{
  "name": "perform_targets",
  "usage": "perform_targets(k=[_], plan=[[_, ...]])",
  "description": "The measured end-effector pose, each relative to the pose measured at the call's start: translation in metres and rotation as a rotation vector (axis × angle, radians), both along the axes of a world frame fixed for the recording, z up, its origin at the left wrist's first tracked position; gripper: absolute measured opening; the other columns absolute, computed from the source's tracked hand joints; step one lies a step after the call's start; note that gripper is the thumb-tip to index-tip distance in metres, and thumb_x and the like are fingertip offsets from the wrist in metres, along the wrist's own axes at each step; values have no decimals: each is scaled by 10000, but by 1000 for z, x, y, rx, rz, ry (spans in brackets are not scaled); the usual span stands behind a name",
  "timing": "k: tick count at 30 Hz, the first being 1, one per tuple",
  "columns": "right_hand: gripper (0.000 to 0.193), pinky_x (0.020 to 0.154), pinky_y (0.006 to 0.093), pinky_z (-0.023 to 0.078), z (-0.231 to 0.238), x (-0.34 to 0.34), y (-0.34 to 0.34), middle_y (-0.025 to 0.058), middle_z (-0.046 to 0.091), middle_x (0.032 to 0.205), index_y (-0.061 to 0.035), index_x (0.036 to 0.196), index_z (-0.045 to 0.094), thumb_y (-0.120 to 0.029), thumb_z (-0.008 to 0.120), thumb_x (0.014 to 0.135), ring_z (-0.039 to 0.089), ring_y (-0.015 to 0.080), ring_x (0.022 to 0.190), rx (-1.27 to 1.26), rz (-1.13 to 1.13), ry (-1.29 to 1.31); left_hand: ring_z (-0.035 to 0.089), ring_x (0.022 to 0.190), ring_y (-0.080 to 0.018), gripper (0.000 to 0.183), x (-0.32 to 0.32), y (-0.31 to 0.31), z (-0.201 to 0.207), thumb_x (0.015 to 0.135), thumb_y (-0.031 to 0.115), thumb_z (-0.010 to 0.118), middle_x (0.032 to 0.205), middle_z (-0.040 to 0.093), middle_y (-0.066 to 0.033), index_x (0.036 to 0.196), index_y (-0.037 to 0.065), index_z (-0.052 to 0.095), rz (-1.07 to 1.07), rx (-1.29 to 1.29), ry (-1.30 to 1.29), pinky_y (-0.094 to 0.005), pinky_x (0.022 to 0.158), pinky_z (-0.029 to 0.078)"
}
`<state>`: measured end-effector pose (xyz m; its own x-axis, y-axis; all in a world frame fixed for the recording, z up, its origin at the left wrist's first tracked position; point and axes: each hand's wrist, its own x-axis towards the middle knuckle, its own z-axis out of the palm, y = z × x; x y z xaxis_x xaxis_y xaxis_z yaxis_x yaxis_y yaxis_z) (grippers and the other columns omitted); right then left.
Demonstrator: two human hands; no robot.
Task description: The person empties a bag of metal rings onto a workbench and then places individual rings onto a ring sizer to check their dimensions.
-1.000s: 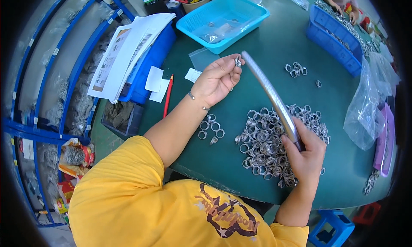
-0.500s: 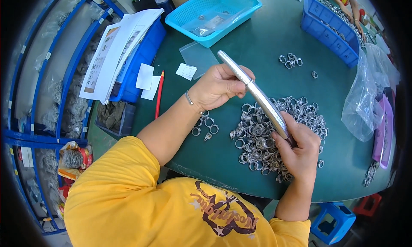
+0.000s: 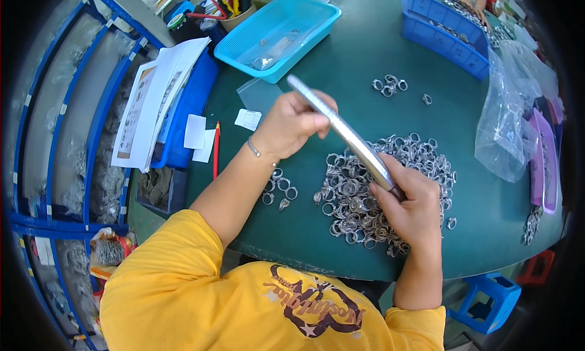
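Observation:
My right hand is closed around the dark handle end of a silver ring mandrel, a long tapered metal stick. It slants up and left over a heap of silver rings. My left hand, with a bangle at the wrist, is pinched at the mandrel's upper half, index finger behind it and thumb in front. Whatever those fingertips pinch is hidden and slightly blurred. Several loose rings lie below my left wrist. Farther off sit a small ring cluster and one single ring.
A turquoise basket stands at the back, a blue bin back right near another person's hand. Papers, a red pencil and paper slips lie left. Clear plastic bags and a purple tray are on the right.
The whole view has shifted, so the table things appear farther left. Both hands keep their places on the mandrel; a band seen around it by my left fingertips is no longer distinct.

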<state>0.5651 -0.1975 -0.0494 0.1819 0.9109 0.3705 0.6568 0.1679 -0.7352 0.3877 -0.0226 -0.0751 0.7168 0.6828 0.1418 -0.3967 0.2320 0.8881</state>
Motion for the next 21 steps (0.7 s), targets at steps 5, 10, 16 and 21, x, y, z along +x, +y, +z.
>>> perform_targets(k=[5, 10, 16, 21], plan=[[396, 529, 222, 414, 1, 13, 1, 50, 584, 653, -11, 1070, 619, -58, 715, 689, 513, 79, 568, -3, -210, 203, 606, 769, -157, 272, 47, 47, 15, 757, 122, 653, 881, 629, -93, 982, -14, 583, 337, 3, 2, -269, 667, 496], [375, 531, 179, 375, 1, 22, 4, -14, 557, 711, 12, 1087, 608, -57, 705, 731, 457, 41, 603, 50, -326, 410, 618, 726, -157, 229, 96, 42, -13, 724, 103, 663, 815, 655, -97, 921, -10, 639, 289, 817, 891, -258, 677, 493], [376, 542, 159, 355, 3, 21, 1, -21, 552, 754, 29, 1098, 599, -62, 702, 748, 448, 28, 624, 68, -345, 548, 619, 698, -159, 180, 87, 28, 6, 751, 130, 670, 788, 646, -106, 862, -6, 631, 92, 893, 785, -286, 636, 496], [379, 533, 167, 353, 2, 17, 1, -17, 558, 738, 20, 1088, 607, -67, 711, 734, 447, 29, 615, 43, -343, 430, 594, 754, -215, 222, 71, -8, -5, 765, 228, 690, 804, 579, -108, 842, 25, 643, -250, 943, 822, -309, 683, 476]])
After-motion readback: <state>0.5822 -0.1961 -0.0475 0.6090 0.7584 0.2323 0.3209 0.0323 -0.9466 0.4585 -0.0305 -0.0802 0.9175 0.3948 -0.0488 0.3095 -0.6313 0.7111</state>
